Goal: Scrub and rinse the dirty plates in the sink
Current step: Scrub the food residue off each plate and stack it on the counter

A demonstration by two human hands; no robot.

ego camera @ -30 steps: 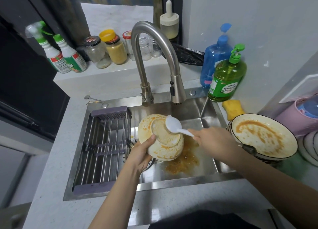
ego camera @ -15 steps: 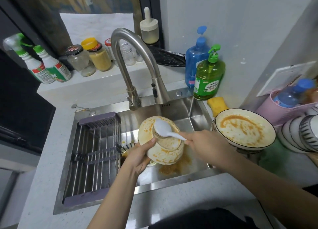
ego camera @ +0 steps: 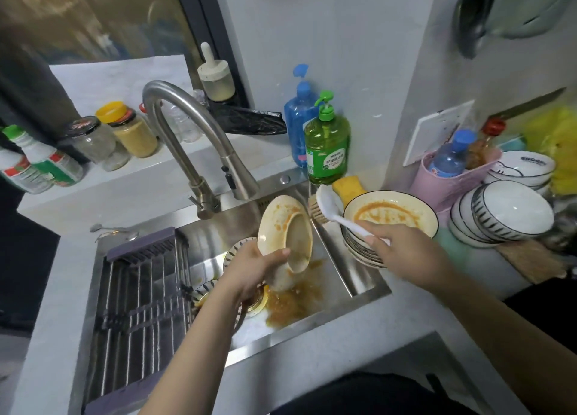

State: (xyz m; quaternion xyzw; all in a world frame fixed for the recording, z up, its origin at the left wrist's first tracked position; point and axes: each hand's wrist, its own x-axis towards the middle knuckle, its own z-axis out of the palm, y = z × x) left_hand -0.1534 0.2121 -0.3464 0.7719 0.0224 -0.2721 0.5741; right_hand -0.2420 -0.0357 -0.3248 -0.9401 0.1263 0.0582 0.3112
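Nearest, left hand (ego camera: 253, 268) curled round the lower rim of a stained plate (ego camera: 285, 239), thumb across its near face, fingers (ego camera: 278, 254) wrapped holding it tilted almost on edge over the sink (ego camera: 352, 277). Just right, right hand (ego camera: 402, 252) gripping the white handle of a scrub brush (ego camera: 324, 208), fingers closed around it, bristle head lifted clear of the plate and hanging between it and the stack of dirty plates (ego camera: 390, 218) on the tabletop (ego camera: 312, 399). Below the held plate, orange residue pooled on the sink floor, with patterned bowls (ego camera: 232, 252) lying near the drain. Left in the basin, a drying rack (ego camera: 140, 299). Farther back, faucet (ego camera: 199, 146) arching over the sink, no water visibly running. Beyond, green soap bottle (ego camera: 326, 146), blue bottle (ego camera: 299, 127) and yellow sponge (ego camera: 349, 186) against the wall; clean bowls (ego camera: 512, 211) stacked far right.

Likely risks: wet, greasy rim slipping from a one-handed hold and dropping onto the bowls beneath, chipping either; brush head so close to the stack that a sideways swing could knock the top plate; sauce flicked off bristles onto the clean bowls; residue probably spreading unless rinsed under running water.
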